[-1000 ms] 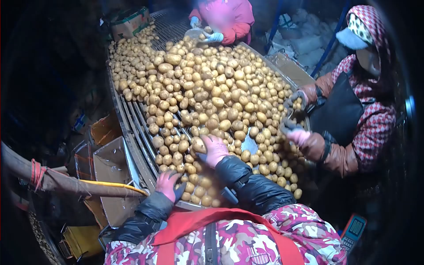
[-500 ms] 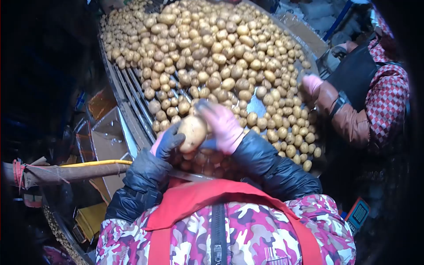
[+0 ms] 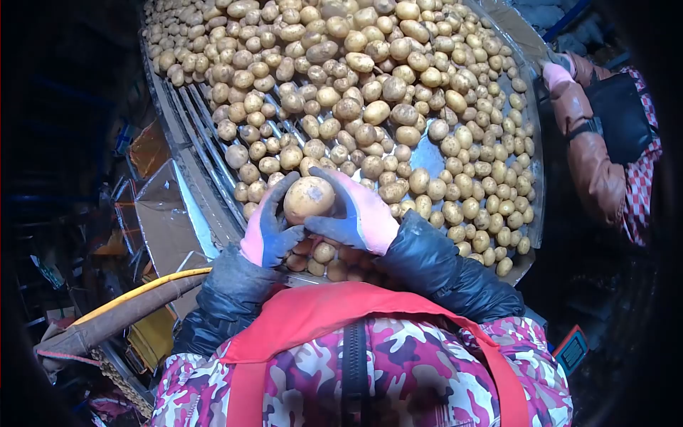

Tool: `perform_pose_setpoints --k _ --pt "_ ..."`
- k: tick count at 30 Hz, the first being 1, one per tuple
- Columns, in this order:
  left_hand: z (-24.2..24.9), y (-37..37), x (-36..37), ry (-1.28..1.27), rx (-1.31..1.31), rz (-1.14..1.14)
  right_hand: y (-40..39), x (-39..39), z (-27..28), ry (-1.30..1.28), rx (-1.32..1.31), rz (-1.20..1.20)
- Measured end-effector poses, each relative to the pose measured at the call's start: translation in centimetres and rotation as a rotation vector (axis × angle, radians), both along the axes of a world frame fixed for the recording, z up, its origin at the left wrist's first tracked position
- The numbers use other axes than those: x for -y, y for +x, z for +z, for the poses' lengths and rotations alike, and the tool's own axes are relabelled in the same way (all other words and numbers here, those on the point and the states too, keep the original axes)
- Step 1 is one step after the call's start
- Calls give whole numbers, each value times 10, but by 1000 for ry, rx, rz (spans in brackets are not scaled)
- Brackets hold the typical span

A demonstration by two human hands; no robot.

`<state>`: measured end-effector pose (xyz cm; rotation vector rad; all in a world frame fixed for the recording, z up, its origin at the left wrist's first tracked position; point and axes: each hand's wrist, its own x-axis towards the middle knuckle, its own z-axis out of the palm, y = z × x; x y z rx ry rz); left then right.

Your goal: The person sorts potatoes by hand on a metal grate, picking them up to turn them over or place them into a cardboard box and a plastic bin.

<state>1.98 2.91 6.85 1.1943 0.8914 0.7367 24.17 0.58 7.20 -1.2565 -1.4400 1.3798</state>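
From here I see both hands cupped around one potato [image 3: 307,203], a big, rounded one with pale, smooth skin and a greyish, scuffed patch on its upper face. The left hand [image 3: 269,226] curls against its left side, fingers bent. The right hand [image 3: 361,213] grips the other side, fingers over the far edge and thumb stretched along the near one. So it sits squarely between the two palms, in front of the chest and over the near end of the table [image 3: 535,178]. Both gloves are pink knit on the back with a blue-grey, rubbery coating over palms and fingers.

Smaller potatoes [image 3: 324,252] lie between the wrists. Beyond the hands spreads a thick heap [image 3: 405,92], round and oval, some skins clean, others smeared with soil. To the left, long metal bars [image 3: 198,122] show through; right of centre there's a bare, shiny patch [image 3: 427,155].

Glossy black sleeves [image 3: 434,260] lead back to a camouflage jacket [image 3: 427,377] and red apron [image 3: 341,302]. Off to the left stands a cardboard box [image 3: 167,203]. At far right, a co-worker's pink-gloved hand [image 3: 556,74] is by the table's edge, below a padded brown sleeve [image 3: 594,160]; I can't tell whether it holds anything.
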Motion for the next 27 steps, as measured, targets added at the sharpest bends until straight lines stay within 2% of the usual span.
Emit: perform_pose_setpoints --k 1,4,7,8,10,12,15,19,21,22,25,27 --pt "-1 3 0 -33 78 11 -1 -2 9 1 55 -25" --pt "8 18 2 176 -325 -54 0 -6 27 -41 153 -13" --pt "-7 11 1 417 -442 -193 -11 -11 -7 -80 266 -71" --pt "-6 15 5 245 -347 -151 -9 -15 -8 -29 318 -32" --pt "-35 8 -2 27 -152 -234 -6 -17 -16 -165 79 -65" --pt "-22 11 5 -131 8 -164 -6 -17 -16 -301 -111 -107" --pt "3 8 12 -244 47 -102 -9 -18 -7 -440 -247 -194" --pt "-3 2 14 -214 120 -80 -12 -12 15 -444 -223 -117" --pt "4 7 20 -150 222 -31 -21 -7 -5 27 127 -82" --pt "-6 3 29 -188 161 87 -24 -5 -13 261 298 -61" --pt "-11 -5 29 -81 192 -72 -20 -15 39 -361 158 88" --pt "28 8 48 -317 238 53 -17 -3 61 -633 -244 -54"
